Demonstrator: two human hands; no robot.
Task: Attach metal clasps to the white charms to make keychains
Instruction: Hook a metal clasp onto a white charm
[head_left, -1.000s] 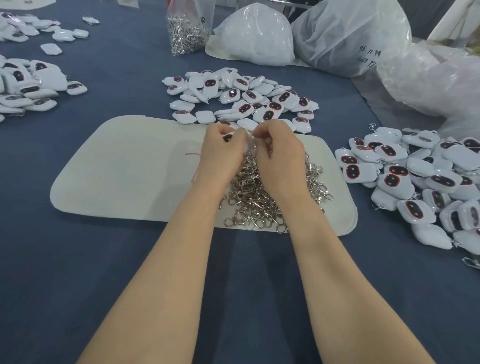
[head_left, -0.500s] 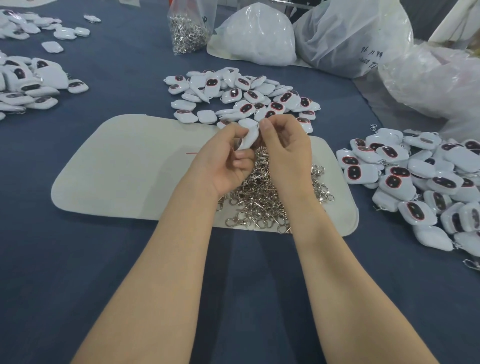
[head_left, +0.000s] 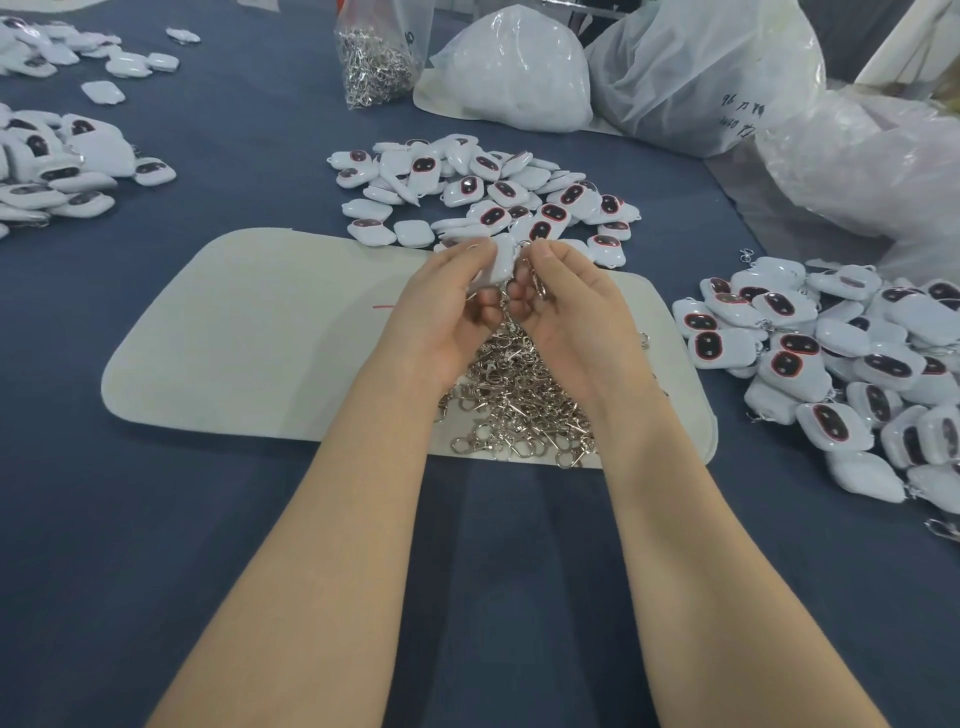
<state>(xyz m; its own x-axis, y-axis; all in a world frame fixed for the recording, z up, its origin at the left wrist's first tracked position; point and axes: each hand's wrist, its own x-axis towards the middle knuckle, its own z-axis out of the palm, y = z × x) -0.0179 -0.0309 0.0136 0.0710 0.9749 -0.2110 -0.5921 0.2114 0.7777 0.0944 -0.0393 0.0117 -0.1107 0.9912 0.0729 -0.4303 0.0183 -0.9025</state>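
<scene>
My left hand (head_left: 447, 306) pinches a white charm (head_left: 500, 260) at its edge, palm turned up. My right hand (head_left: 571, 306) pinches a metal clasp (head_left: 535, 275) right beside the charm; the two touch at the fingertips. Both hands hover over a heap of loose metal clasps (head_left: 519, 400) on a cream felt mat (head_left: 249, 332). A pile of bare white charms (head_left: 483, 192) with dark red-rimmed faces lies just beyond the mat. To the right lies a pile of charms with clasps on them (head_left: 841, 364).
The table is covered in dark blue cloth (head_left: 156, 519). More white charms (head_left: 57, 171) lie at the far left. A clear bag of clasps (head_left: 376, 57) stands at the back, with large white plastic bags (head_left: 691, 78) behind and to the right.
Both hands have turned palms upward and moved a little apart, so the charm and the clasp between the fingertips now show. They stay above the clasp heap.
</scene>
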